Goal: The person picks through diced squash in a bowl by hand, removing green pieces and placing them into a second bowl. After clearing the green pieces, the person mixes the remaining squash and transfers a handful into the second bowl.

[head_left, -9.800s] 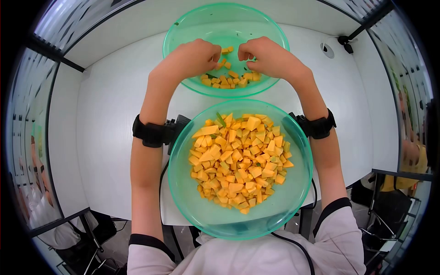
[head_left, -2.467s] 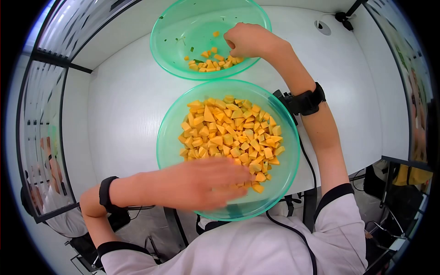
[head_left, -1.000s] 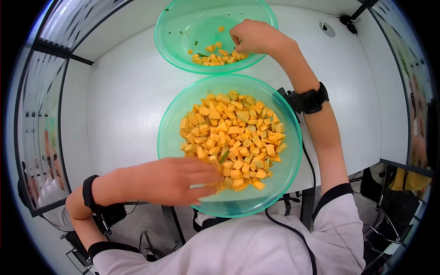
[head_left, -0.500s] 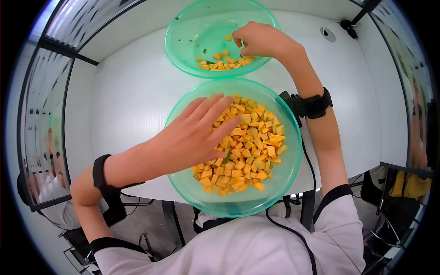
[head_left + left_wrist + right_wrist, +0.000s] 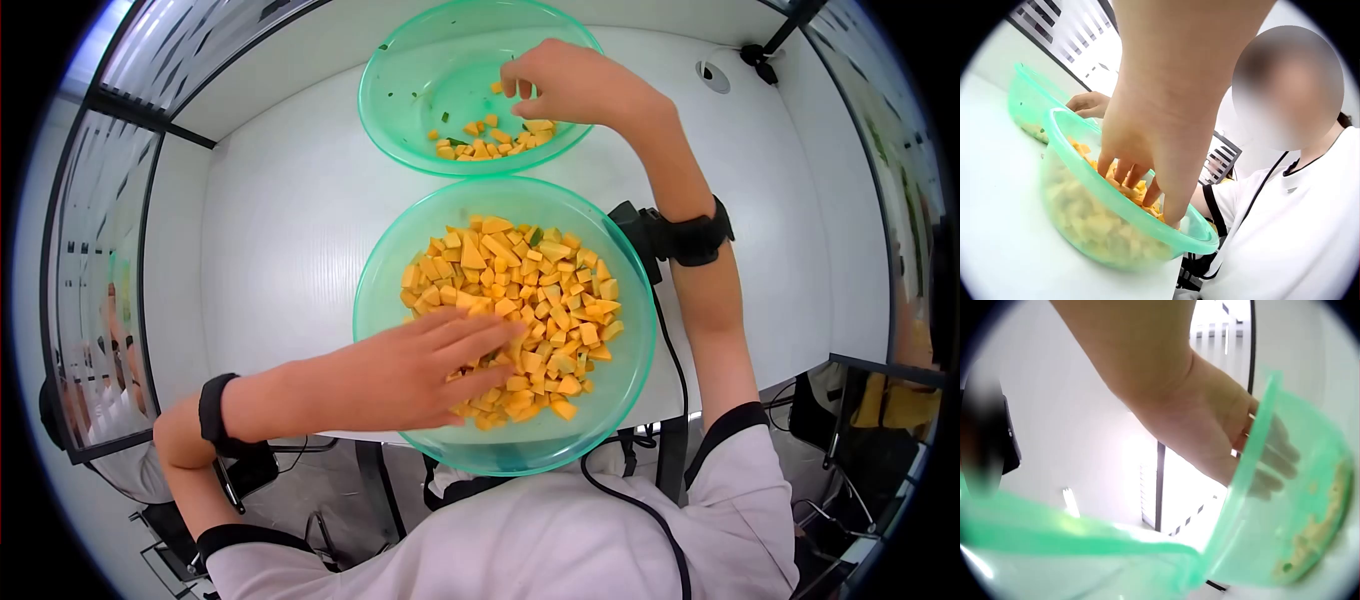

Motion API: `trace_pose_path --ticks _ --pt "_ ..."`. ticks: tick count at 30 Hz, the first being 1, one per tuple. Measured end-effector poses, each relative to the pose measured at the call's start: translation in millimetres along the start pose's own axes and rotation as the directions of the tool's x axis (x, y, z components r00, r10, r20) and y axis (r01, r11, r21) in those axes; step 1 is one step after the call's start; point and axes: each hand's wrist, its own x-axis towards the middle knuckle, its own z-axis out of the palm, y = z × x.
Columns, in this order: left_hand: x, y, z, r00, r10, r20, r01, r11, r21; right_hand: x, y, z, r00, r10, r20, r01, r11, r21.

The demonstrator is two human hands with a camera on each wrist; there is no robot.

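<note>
Status at this moment, with places referred to the near translucent green plastic bowl (image 5: 390, 300):

- Near bowl: heaped with orange cubed fruit pieces (image 5: 530, 290); a few green slivers noted among them, one at the far side of the heap.
- Far translucent green plastic bowl (image 5: 400, 70), just beyond the near bowl's far rim and close against it: only a small cluster of orange pieces (image 5: 490, 140) on its floor, with green flecks.
- Left hand (image 5: 420, 370): laid over the near side of the heap, fingers straight and spread, pressed into the pieces; nothing clamped.
- Right hand (image 5: 565, 85): over the far bowl, fingers curled together above the cluster; held object, if any, cannot be told.
- White tabletop (image 5: 270, 220): beneath both bowls.

Judged progress: early. Small share transferred; bulk left in the near bowl.
</note>
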Motion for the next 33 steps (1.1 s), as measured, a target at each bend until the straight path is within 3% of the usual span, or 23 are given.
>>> trace_pose_path --ticks 2,3,5,8,11,12,15,19,21,22,25,26,29,30,33 --pt "-8 5 -1 1.000 0.021 0.017 -0.021 1.000 0.005 -11 -12 -16 0.993 -0.088 -0.078 0.097 0.988 0.121" --pt "-11 6 -2 0.999 0.031 0.022 -0.032 0.999 0.008 -17 -17 -20 0.962 -0.215 -0.169 0.241 0.959 0.152" --pt "-19 4 2 0.998 0.063 0.014 -0.063 0.998 -0.010 -27 -28 -30 0.909 -0.363 -0.208 0.410 0.871 0.271" --pt "-25 4 3 0.992 0.101 -0.074 -0.100 0.995 0.023 -39 -39 -35 0.861 -0.466 -0.203 0.506 0.750 0.425" --pt "-25 -4 2 0.983 0.088 -0.163 -0.079 0.995 0.061 -50 -52 -32 0.853 -0.518 -0.071 0.504 0.781 0.369" --pt "-24 -7 -1 0.979 0.057 -0.198 -0.046 0.997 0.059 -59 -56 -26 0.829 -0.554 -0.077 0.553 0.794 0.252" --pt "-22 -27 -7 0.946 -0.033 -0.324 0.062 0.995 0.080 -69 -79 -21 0.825 -0.503 0.257 0.463 0.863 0.204" --pt "-18 -46 -13 0.892 -0.243 -0.382 0.257 0.966 -0.014 -80 -89 26 0.796 -0.574 0.192 0.581 0.813 0.019" --pt "-15 -51 -10 0.885 -0.195 -0.423 0.241 0.969 0.057 -87 -91 39 0.763 -0.634 0.125 0.644 0.762 -0.070" --pt "-10 -48 -9 0.879 -0.181 -0.441 0.256 0.959 0.118 -96 -93 37 0.783 -0.579 0.230 0.600 0.799 -0.030" --pt "-5 -54 3 0.870 -0.133 -0.474 0.296 0.911 0.287 -115 -101 31 0.784 -0.544 0.299 0.548 0.833 0.078" --pt "-2 -56 8 0.861 -0.099 -0.498 0.299 0.891 0.341 -125 -105 29 0.801 -0.546 0.246 0.546 0.834 0.078" --pt "1 -54 13 0.866 -0.071 -0.496 0.308 0.856 0.416 -138 -103 23 0.653 -0.683 0.326 0.681 0.718 0.140" --pt "2 -53 14 0.863 -0.073 -0.499 0.312 0.855 0.414 -147 -102 33 0.616 -0.724 0.310 0.681 0.688 0.252" --pt "3 -55 17 0.851 -0.068 -0.521 0.299 0.877 0.375 -164 -105 39 0.583 -0.765 0.275 0.704 0.644 0.299"
